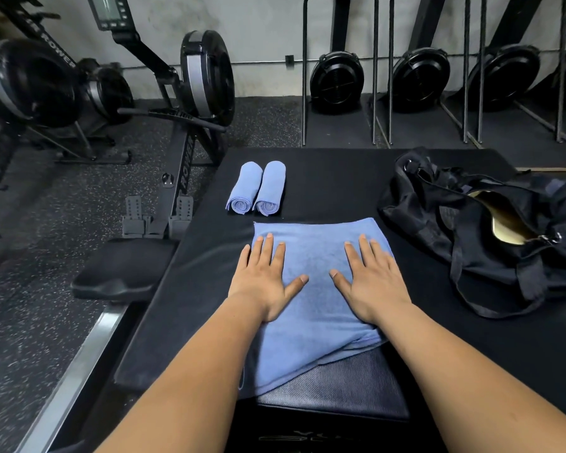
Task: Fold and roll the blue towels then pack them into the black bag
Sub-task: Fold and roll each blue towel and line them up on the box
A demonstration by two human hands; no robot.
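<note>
Left hand (pixel 262 282) and right hand (pixel 371 284), fingers spread flat, press the folded blue terry towel (pixel 314 325) at the black padded mat's (pixel 334 184) near edge. Its overhanging corner could skew the roll. Two rolled blue towels (pixel 268 188) lie beyond, and the open black fabric bag (pixel 490 243) is at the right edge.

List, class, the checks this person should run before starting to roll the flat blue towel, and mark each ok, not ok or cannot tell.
1. Both the left hand and right hand lie flat on the spread towel: ok.
2. The towel lies smooth: not ok, its near right corner is creased.
3. The rolled towels lie clear of it on the black mat: ok.
4. The black bag is unzipped: ok, pale lining shows.
5. Room inside the bag: cannot tell.
</note>
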